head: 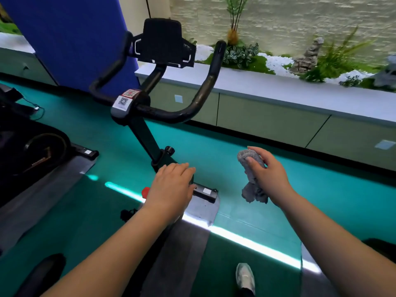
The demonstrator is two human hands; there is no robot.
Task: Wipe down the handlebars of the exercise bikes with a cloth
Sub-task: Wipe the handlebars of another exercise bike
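Right hand (267,172) out front at about four o'clock, fingers curled round a crumpled grey terry cloth (251,176) — one end bunched above the fingers, the rest hanging below the palm, clear of the bike. Left hand (171,185) is held flat at six o'clock, palm down, fingers straight and together, holding nothing; whether it touches anything beneath I cannot tell.

Up at twelve o'clock, the black curved tubular handlebars (199,97) of the exercise bike sweep up on both sides, well apart from both hands. Between them sits a black padded tablet holder (162,42) with white corner marks. On the stem clamp — two QR-code stickers (125,100), one red-and-white, one white; any lettering is too blurred to read.

At nine o'clock, a second black exercise machine (38,153). Teal floor (321,189) with a glowing light strip (246,237); a white sneaker (245,277) at five o'clock.
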